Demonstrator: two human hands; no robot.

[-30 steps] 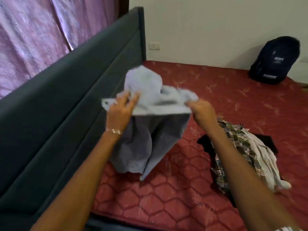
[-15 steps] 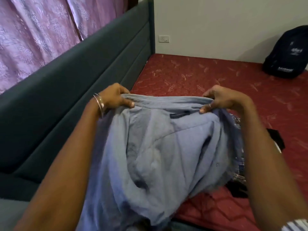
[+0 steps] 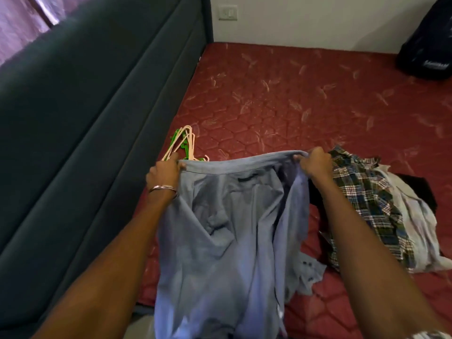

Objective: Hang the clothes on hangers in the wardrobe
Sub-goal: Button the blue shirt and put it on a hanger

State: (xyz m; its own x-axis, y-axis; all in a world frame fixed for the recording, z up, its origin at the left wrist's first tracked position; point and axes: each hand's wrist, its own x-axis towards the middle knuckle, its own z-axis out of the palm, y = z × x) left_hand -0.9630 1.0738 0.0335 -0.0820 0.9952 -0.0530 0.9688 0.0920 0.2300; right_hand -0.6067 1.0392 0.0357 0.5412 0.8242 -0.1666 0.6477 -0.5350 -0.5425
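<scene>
I hold a light blue shirt (image 3: pixel 227 241) stretched by its collar over the red mattress (image 3: pixel 281 99). My left hand (image 3: pixel 165 173) grips the collar's left end and my right hand (image 3: pixel 315 162) grips its right end. The shirt's body hangs down toward me. Just beyond my left hand lies a bunch of green and cream plastic hangers (image 3: pixel 184 143), partly hidden by the collar. To the right sits a pile of clothes with a plaid shirt (image 3: pixel 367 199) on top, a white garment (image 3: pixel 415 231) and something black beneath. No wardrobe is in view.
A dark grey upholstered headboard (image 3: pixel 85 118) runs along the left side. A black backpack (image 3: pixel 430 45) leans against the white wall at the far right. A wall socket (image 3: pixel 228 12) sits above the mattress corner. Pink curtains (image 3: pixel 19 23) hang at upper left.
The shirt, bunched between my hands a second ago, is now spread out by its collar and lowered toward the mattress. My view has tilted down, bringing the hangers into sight.
</scene>
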